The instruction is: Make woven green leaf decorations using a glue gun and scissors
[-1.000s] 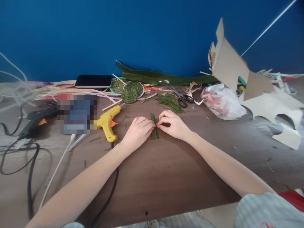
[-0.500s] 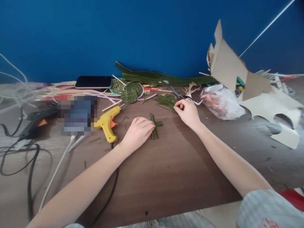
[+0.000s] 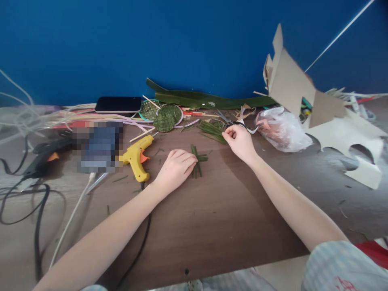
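Several green leaf strips [image 3: 198,158] lie crossed in a small weave on the brown table. My left hand [image 3: 176,167] rests on their left side, fingers together and pressing the strips down; its fingertips hide part of the weave. Farther right, a loose bundle of green leaf strips [image 3: 211,131] lies on the table. At its right end my right hand [image 3: 239,139] has thumb and forefinger pinched on a strip. Just behind that hand are scissors [image 3: 224,117], their handles partly hidden by it.
A yellow glue gun [image 3: 138,157] lies left of my left hand, its cord running toward me. Round woven leaf pieces [image 3: 166,118], a phone [image 3: 118,104] and a long leaf [image 3: 197,99] line the back. At right are a plastic bag [image 3: 283,131] and cut cardboard [image 3: 294,81].
Almost nothing differs. Both hands stay in place, the left on the crossed strips and the right at the bundle; the whole view has shifted very slightly.
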Demonstrator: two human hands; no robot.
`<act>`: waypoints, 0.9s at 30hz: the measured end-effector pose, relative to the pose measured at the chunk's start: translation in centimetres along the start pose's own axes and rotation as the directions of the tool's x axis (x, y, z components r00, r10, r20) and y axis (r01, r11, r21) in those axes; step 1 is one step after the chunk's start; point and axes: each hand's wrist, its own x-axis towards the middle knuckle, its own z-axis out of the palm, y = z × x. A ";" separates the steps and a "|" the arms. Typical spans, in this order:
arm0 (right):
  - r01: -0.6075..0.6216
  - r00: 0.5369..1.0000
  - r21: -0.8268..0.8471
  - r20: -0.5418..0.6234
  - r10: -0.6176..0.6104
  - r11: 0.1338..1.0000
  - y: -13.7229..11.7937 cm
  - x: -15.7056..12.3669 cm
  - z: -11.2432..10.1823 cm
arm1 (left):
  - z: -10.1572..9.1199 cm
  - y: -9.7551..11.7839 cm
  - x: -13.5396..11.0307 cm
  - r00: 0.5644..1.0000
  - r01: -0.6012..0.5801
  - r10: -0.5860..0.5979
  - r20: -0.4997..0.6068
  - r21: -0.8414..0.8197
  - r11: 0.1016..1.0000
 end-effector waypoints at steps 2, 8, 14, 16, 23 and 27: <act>-0.035 0.999 0.036 0.018 0.035 0.999 -0.1 0.0 -0.1 | 0.0 0.0 0.0 1.000 0.004 -0.004 0.003 -0.003 1.000; -0.113 0.992 0.086 0.068 0.107 0.990 -0.6 0.0 -0.6 | -0.1 0.1 0.1 1.000 0.019 -0.019 0.019 -0.010 1.000; -0.145 0.977 0.273 0.191 0.094 0.951 -1.0 0.2 -1.5 | -0.3 0.1 0.1 0.996 0.064 -0.061 0.073 -0.039 0.997; -0.209 0.955 0.382 0.279 0.103 0.900 -1.1 0.3 -1.8 | -0.4 0.1 0.1 0.991 0.097 -0.092 0.095 -0.054 0.994; -0.305 0.899 0.446 0.427 0.100 0.841 -1.7 0.2 -2.3 | -0.7 0.1 0.4 0.963 0.229 -0.202 0.180 -0.146 0.962; -0.365 0.844 0.444 0.529 0.089 0.818 -2.0 0.2 -2.7 | -0.7 0.0 0.5 0.953 0.266 -0.230 0.197 -0.183 0.946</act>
